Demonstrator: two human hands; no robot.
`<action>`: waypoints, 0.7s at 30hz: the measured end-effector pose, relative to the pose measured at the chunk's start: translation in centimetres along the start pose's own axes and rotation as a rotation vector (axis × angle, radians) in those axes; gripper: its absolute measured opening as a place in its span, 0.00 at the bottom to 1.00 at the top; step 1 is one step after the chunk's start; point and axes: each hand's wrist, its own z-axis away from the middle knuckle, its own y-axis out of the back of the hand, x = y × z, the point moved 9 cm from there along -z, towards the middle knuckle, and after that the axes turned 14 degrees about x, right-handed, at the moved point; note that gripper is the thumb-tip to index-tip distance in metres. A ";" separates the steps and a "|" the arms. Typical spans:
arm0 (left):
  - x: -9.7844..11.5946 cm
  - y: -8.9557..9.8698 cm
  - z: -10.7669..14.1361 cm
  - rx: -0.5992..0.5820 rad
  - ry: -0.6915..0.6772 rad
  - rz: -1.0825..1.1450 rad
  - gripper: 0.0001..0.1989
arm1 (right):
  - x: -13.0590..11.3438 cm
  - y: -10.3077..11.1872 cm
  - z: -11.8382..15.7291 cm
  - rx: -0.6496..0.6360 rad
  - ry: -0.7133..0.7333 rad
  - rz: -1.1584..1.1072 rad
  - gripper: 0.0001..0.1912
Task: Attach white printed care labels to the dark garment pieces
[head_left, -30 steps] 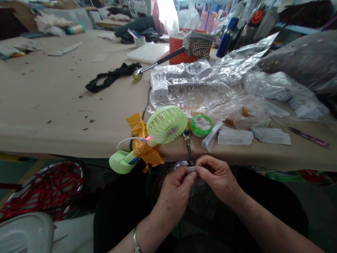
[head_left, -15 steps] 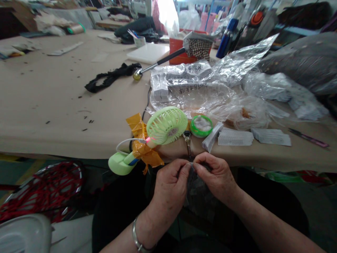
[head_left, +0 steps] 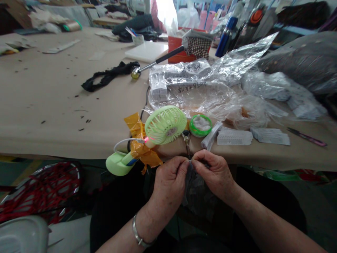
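Note:
My left hand [head_left: 168, 184] and my right hand [head_left: 217, 175] meet just off the table's front edge. Thumbs and forefingers of both pinch a small pale strip [head_left: 190, 161], mostly hidden by the fingertips. Directly above them, the thin metal rod of a tool like a soldering iron [head_left: 187, 144] points down over the edge; whether it touches the strip I cannot tell. Under my hands hangs a see-through bag [head_left: 201, 193] with pale pieces in it. Close by on the table are a green tub with white wadding [head_left: 200, 123] and stacks of printed paper labels [head_left: 234, 136].
A green fan [head_left: 165, 124] is fixed with orange tape at the edge, left of the tool. Behind lie clear plastic bags [head_left: 195, 95], a black-handled rod [head_left: 168, 55] and black cloth [head_left: 105, 79]. A pink-handled pointed tool [head_left: 306, 136] lies right.
The view has shifted slightly. My hands have come up a little towards the tip of the metal rod, with their fingertips still pinched together.

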 end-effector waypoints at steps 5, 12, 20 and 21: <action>0.1 -0.1 -0.4 0.020 -0.009 0.011 0.08 | 0.0 0.1 -0.2 0.031 0.013 0.005 0.07; 0.1 0.3 0.4 -0.009 0.013 0.011 0.08 | -0.7 0.5 0.8 -0.015 0.087 0.042 0.06; -3.2 -0.3 1.3 -0.039 0.126 0.062 0.11 | -6.3 3.9 -1.3 0.132 0.681 0.458 0.10; -3.5 -0.3 1.3 -0.029 0.135 0.057 0.13 | -6.6 4.0 -2.1 0.163 0.721 0.548 0.12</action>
